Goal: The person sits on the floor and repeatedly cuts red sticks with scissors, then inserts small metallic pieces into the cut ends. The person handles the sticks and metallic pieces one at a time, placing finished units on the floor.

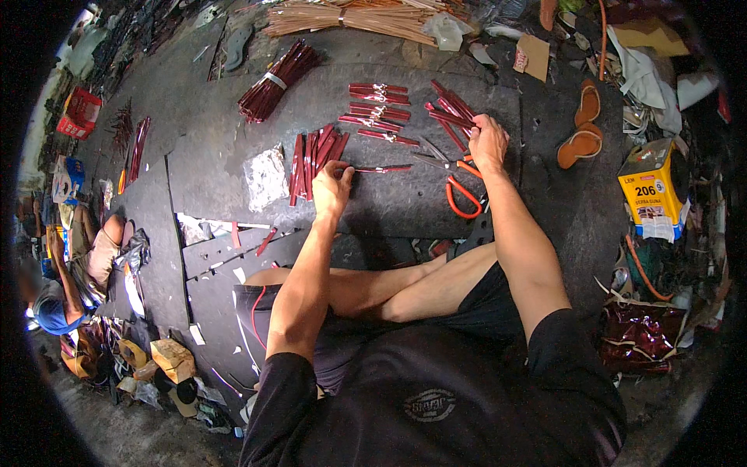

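Observation:
My left hand [333,189] is closed, its fingertips pinching the end of a dark red glossy strip [383,169] that lies to its right. Just beyond that hand is a loose pile of similar strips [313,156]. My right hand [489,144] has its fingers closed at the near end of another bunch of red strips [451,101], apparently gripping one of them. Between the hands, strips with small shiny metal pieces [379,110] lie in a stacked column. Orange-handled scissors [459,191] rest beside my right forearm, blades apart.
Farther off lie a tied bundle of red strips [278,82] and a bundle of pale sticks [350,17]. A crumpled clear plastic bag [265,177] is left of the pile. Brown sandals [582,136] and a yellow box [652,191] are at right. Another person [66,288] sits at far left.

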`<state>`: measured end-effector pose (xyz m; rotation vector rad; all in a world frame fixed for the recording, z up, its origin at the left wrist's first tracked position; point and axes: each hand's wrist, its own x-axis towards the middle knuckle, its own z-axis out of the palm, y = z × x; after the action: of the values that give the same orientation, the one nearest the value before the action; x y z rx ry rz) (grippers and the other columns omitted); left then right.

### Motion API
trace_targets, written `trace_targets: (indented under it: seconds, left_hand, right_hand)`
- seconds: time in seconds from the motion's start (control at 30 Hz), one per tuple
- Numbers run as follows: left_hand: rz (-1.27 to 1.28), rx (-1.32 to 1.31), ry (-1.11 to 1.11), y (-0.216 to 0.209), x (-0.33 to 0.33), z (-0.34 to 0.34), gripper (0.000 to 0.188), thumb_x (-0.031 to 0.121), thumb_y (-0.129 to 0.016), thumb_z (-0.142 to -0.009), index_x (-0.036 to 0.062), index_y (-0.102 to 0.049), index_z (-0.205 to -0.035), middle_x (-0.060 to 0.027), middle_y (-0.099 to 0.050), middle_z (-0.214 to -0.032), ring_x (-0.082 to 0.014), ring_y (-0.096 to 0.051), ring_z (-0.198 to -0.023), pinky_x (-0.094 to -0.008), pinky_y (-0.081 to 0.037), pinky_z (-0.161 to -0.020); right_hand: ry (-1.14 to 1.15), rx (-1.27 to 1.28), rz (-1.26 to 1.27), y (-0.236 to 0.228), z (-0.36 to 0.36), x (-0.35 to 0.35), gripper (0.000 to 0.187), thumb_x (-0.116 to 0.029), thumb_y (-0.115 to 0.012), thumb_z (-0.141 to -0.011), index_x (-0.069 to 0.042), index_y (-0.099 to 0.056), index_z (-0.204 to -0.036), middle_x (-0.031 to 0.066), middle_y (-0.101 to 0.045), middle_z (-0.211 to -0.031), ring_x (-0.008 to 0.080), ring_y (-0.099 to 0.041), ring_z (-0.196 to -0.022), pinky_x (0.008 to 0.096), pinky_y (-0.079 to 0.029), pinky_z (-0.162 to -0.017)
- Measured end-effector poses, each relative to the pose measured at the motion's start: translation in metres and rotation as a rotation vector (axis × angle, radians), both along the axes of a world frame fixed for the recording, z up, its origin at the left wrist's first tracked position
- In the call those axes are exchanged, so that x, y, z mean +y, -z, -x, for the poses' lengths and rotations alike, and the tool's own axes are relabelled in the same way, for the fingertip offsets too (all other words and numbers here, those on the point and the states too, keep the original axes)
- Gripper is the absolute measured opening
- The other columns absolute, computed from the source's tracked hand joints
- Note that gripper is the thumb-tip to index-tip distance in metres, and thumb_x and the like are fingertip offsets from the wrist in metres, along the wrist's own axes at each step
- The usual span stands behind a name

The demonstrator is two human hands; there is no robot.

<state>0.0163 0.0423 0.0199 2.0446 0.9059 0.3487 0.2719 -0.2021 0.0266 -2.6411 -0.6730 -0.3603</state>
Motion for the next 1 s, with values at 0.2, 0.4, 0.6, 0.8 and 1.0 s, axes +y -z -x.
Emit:
trace_targets:
  seconds: [0.2, 0.4, 0.6, 0.8, 1.0]
  left_hand:
    - [0.099, -0.064, 0.006, 0.009, -0.001, 0.002, 0.015, 0.01, -0.073, -0.082, 0.0031, -0.068, -0.094, -0.0095, -0.07, -0.082, -0.0203, -0.067, -0.073, -0.0329, -0.052, -0.07]
    - [0.077, -0.066, 0.029, 0.002, -0.004, 0.001, 0.017, 0.008, -0.073, -0.081, 0.0041, -0.066, -0.097, -0.0102, -0.068, -0.084, -0.021, -0.066, -0.077, -0.0333, -0.052, -0.074]
    - [-0.006, -0.068, 0.031, 0.009, -0.003, 0.007, 0.019, 0.008, -0.074, -0.08, 0.0044, -0.066, -0.097, -0.0111, -0.067, -0.085, -0.0234, -0.065, -0.077, -0.0342, -0.052, -0.074]
    - [0.004, -0.042, 0.065, 0.012, -0.003, 0.003, 0.02, 0.007, -0.073, -0.079, 0.0047, -0.068, -0.098, -0.0105, -0.066, -0.084, -0.0212, -0.063, -0.076, -0.0331, -0.051, -0.073]
    - [0.091, -0.112, 0.068, 0.016, 0.002, 0.006, 0.02, 0.007, -0.073, -0.079, 0.0042, -0.068, -0.098, -0.0108, -0.065, -0.082, -0.0213, -0.063, -0.074, -0.0329, -0.051, -0.071]
  right_hand:
    - [0.024, 0.04, 0.012, -0.012, 0.006, 0.003, 0.016, -0.011, -0.067, -0.082, -0.012, -0.064, -0.097, 0.01, -0.061, -0.099, 0.033, -0.057, -0.103, 0.0463, -0.043, -0.091]
    - [-0.051, -0.067, -0.016, -0.038, 0.012, 0.011, 0.014, -0.011, -0.064, -0.085, -0.01, -0.059, -0.098, 0.013, -0.063, -0.094, 0.0364, -0.06, -0.096, 0.0483, -0.044, -0.087]
    - [-0.261, 0.641, -0.052, -0.125, 0.085, 0.025, 0.014, -0.012, -0.057, -0.093, -0.004, -0.054, -0.103, 0.013, -0.067, -0.09, 0.0274, -0.067, -0.087, 0.0393, -0.05, -0.078]
    - [-0.48, 0.777, -0.17, -0.072, 0.134, 0.017, 0.012, -0.001, -0.066, -0.087, -0.003, -0.057, -0.094, 0.0093, -0.066, -0.088, 0.0194, -0.065, -0.086, 0.0335, -0.052, -0.078]
    - [-0.511, 0.612, -0.16, -0.021, 0.13, 0.035, 0.02, -0.002, -0.069, -0.079, -0.005, -0.057, -0.094, 0.0143, -0.067, -0.095, 0.0351, -0.065, -0.091, 0.0418, -0.05, -0.078]
